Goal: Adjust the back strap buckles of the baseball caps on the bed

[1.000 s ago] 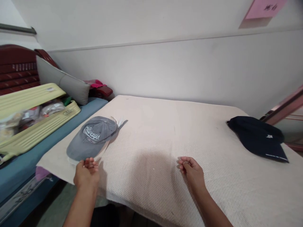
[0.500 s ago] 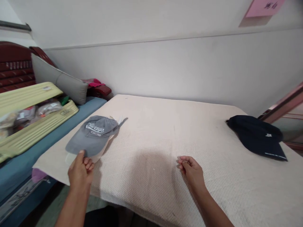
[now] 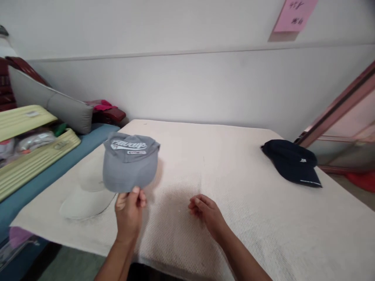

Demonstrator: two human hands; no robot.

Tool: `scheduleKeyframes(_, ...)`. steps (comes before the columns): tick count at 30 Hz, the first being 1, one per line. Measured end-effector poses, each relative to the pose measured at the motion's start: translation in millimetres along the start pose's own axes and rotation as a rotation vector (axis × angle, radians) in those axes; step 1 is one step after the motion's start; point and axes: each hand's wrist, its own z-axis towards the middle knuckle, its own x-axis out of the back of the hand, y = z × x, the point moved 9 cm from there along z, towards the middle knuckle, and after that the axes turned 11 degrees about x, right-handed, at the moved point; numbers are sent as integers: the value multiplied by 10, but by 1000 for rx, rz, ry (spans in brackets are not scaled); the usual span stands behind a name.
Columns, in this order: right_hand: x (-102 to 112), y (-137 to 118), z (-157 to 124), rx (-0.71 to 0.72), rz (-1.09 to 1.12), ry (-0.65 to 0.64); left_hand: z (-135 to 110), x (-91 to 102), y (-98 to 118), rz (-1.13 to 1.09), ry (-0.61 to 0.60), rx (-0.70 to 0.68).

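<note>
A grey baseball cap [image 3: 129, 166] with white lettering on its front is held up by the brim in my left hand [image 3: 130, 205], thumb on top. Behind and to the left of that hand, a white cap [image 3: 83, 203] lies on the cream cloth, partly covered by the grey one. My right hand [image 3: 205, 210] hovers over the middle of the cloth, its fingers curled together with nothing seen in them. Well to its right rests a dark navy cap [image 3: 290, 160], brim toward me, with a small white emblem.
The cream textured cloth [image 3: 234, 164] covers the table up to the wall. On the left stand a blue bench [image 3: 101, 134], a grey cushion [image 3: 55, 101] and a pale yellow box [image 3: 32, 164] with bagged items. A pink note [image 3: 294, 17] hangs on the wall.
The grey cap has been lifted off the white cap and moved right in my left hand, now facing me more. The white cap shows much more. The view has turned slightly right.
</note>
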Motion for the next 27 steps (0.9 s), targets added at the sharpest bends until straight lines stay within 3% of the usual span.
scheduleKeyframes(3, -173, -174, -58, -16, 226, -138, -358, -409, -347, 123, -154, 148)
scheduleKeyframes(5, -95, -374, -45, -7, 364, -131, -660, -652, -642, 245, -316, 255)
scheduleKeyframes(7, 158, -625, 4, 72, 421, -44, -972, -810, -955, 340, -481, 363)
scheduleKeyframes(10, 633, -845, 9, 114, 397, 128, -1314, -885, -1337, 440, -691, 528)
scheduleKeyframes(12, 854, -880, -57, 91, 384, 193, -1411, -896, -1457, 497, -833, 639)
scheduleKeyframes(14, 946, -886, -164, 78, 388, 202, -1415, -918, -1436, 524, -981, 743)
scheduleKeyframes(16, 934, -876, -294, 78, 408, 182, -1250, -917, -1305, 401, -950, 844)
scheduleKeyframes(20, 653, -705, -560, -1, 462, 34, -932, -922, -1113, -82, -682, 1013)
scheduleKeyframes(25, 173, -363, -859, -201, 400, -378, -1060, -862, -1365, -73, -383, 1301)
scheduleKeyframes(27, 149, -349, -906, -222, 400, -455, -1017, -834, -1355, -76, -287, 1258)
